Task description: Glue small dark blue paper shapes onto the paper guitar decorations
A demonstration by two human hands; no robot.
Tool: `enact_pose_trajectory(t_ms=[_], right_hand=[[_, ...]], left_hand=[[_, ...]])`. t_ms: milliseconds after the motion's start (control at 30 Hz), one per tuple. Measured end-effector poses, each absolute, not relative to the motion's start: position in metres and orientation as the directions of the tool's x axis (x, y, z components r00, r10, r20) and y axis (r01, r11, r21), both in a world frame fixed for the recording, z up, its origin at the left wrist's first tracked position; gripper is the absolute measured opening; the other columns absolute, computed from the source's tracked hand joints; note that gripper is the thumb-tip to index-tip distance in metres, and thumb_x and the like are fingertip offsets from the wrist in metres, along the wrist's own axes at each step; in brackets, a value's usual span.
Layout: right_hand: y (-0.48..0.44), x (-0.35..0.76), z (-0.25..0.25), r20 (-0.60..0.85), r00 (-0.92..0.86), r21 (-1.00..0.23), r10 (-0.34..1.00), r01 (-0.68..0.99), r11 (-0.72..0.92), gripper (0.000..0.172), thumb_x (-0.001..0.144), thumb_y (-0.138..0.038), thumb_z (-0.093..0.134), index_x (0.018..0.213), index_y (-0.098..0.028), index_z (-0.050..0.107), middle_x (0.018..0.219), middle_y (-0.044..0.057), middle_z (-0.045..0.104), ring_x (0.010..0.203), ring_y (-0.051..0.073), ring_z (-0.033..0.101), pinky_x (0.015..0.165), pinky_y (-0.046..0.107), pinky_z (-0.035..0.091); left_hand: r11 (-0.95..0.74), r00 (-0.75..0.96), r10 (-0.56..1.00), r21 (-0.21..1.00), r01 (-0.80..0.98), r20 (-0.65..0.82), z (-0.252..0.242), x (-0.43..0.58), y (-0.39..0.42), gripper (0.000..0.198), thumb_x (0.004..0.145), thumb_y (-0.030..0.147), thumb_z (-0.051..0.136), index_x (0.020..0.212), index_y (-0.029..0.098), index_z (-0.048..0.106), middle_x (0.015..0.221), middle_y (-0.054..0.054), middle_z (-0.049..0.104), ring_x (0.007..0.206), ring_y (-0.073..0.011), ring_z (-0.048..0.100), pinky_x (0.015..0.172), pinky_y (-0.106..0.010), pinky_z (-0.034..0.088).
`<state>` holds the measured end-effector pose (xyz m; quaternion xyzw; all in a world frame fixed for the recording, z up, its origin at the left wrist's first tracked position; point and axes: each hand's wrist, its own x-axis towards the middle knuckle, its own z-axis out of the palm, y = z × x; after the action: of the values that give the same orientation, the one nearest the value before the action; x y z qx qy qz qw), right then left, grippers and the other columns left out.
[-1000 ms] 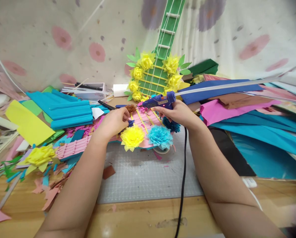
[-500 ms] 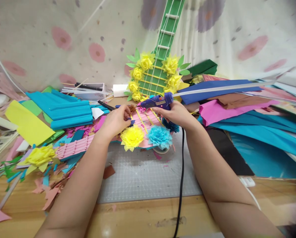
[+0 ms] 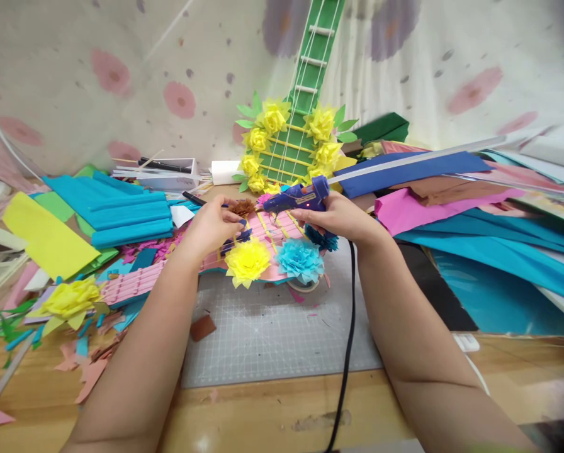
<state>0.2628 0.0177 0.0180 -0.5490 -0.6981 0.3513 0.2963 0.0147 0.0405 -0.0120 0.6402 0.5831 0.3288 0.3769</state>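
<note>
The right hand clasps the glue gun, nozzle pointing left at the brown flower pinched in the left hand, nearly touching, above the pink guitar.

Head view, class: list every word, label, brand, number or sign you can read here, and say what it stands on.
No text here can be read.
Glue gun in the right hand: a pale label on its side, too small and blurred to read.
Cutting mat: printed grid lines only; any numbers are too faint to tell.
Left hand, at a brown paper flower: no writing.
</note>
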Motion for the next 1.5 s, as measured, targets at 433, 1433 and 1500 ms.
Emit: enact_pose_trajectory(t_ms=[433, 1433, 1500], right_hand=[[0.019, 0.254, 0.015, 0.071, -0.290, -0.665, 0.954, 0.699, 0.262, 0.040, 0.079, -0.058, 0.061, 0.079, -0.018, 0.067, 0.064, 0.002, 0.062, 0.066, 0.017, 0.059, 0.064, 0.029, 0.045], [0.019, 0.252, 0.014, 0.127, -0.342, -0.638, 0.931, 0.691, 0.341, 0.038, 0.081, -0.053, 0.062, 0.101, -0.023, 0.072, 0.095, 0.004, 0.072, 0.092, 0.023, 0.065, 0.083, 0.035, 0.050], [0.019, 0.252, 0.014, 0.131, -0.345, -0.634, 0.929, 0.692, 0.346, 0.037, 0.081, -0.053, 0.062, 0.101, -0.023, 0.072, 0.095, 0.004, 0.072, 0.093, 0.023, 0.065, 0.083, 0.035, 0.050]], left_hand=[[0.003, 0.107, 0.992, 0.865, 0.502, -0.066, -0.005, 0.019, 0.034, 0.064, 0.056, 0.017, 0.078, 0.111, 0.021, 0.045, 0.074, 0.001, 0.071, 0.073, -0.0213, 0.071, 0.062, -0.030, 0.054], [0.027, 0.083, 0.993, 0.825, 0.565, -0.090, 0.002, 0.021, 0.032, 0.065, 0.053, 0.017, 0.081, 0.108, 0.021, 0.047, 0.075, 0.000, 0.072, 0.077, -0.0226, 0.071, 0.064, -0.030, 0.052], [0.021, 0.088, 0.992, 0.819, 0.574, -0.086, 0.002, 0.021, 0.032, 0.065, 0.053, 0.017, 0.081, 0.108, 0.021, 0.047, 0.076, 0.000, 0.072, 0.077, -0.0228, 0.071, 0.064, -0.030, 0.052]])
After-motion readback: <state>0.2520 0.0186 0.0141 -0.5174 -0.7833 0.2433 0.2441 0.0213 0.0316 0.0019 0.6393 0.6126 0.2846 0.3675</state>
